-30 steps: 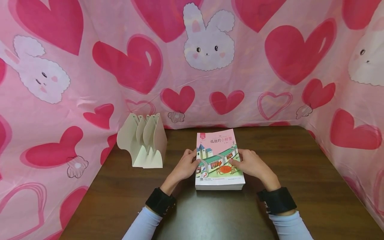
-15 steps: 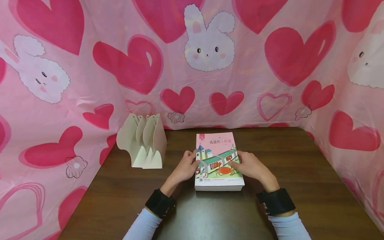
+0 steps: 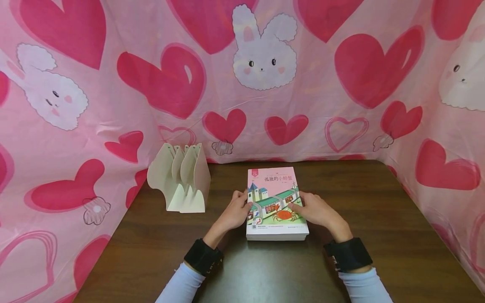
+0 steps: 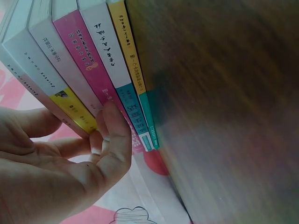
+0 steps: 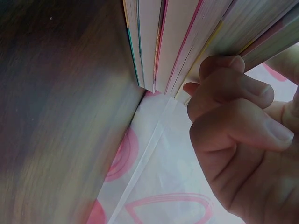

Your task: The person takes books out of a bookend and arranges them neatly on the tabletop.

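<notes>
A stack of several paperback books (image 3: 276, 237) lies on the table in the head view. On top is a pink-covered picture book (image 3: 275, 190) with a red crab and a train. My left hand (image 3: 234, 211) grips the stack's left side, thumb over the cover edge. In the left wrist view its curled fingers touch the coloured spines (image 4: 83, 44), pink, yellow, magenta and teal among them. My right hand (image 3: 320, 211) holds the opposite side, thumb on the cover. Its fingers curl against the page edges (image 5: 180, 32) in the right wrist view.
A cream file rack (image 3: 185, 181) with upright dividers stands at the back left of the dark wooden table (image 3: 379, 219). Pink cloth (image 3: 314, 97) with hearts and rabbits hangs behind the table and along both sides.
The top book's far edge, slightly raised a second ago, has come down level with the stack. Both hands moved down slightly with it, then stayed still over the last half second.
</notes>
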The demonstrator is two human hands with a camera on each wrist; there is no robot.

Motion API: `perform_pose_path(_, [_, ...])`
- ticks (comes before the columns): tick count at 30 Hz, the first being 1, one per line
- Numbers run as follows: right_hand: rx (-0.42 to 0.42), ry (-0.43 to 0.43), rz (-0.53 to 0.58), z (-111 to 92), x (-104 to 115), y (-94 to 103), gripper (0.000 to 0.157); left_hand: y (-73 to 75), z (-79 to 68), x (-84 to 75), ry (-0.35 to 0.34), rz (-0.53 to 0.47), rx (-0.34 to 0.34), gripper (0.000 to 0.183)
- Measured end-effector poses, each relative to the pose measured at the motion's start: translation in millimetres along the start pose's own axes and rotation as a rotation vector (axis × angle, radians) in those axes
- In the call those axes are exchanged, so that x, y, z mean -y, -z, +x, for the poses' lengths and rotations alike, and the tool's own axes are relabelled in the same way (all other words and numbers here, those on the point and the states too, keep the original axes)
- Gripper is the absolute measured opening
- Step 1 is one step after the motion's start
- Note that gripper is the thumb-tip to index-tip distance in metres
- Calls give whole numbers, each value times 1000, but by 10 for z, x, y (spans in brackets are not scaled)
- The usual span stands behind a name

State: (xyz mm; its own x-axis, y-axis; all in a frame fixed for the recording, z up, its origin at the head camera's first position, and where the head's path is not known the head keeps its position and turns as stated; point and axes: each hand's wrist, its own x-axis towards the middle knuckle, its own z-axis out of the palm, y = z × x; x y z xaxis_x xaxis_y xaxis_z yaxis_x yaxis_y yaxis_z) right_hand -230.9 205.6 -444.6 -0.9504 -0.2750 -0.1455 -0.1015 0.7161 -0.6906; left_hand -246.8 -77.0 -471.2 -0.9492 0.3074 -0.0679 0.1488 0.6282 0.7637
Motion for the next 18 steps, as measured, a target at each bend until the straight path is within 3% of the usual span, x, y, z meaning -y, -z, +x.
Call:
perform_pose_path(13, [9,2,8,42,-27,-19,67,42,37,27,7,-48,14,60])
perform_pose_path(18, [9,-26,-35,76,-50,108,73,250,173,-10,16,5,0,67])
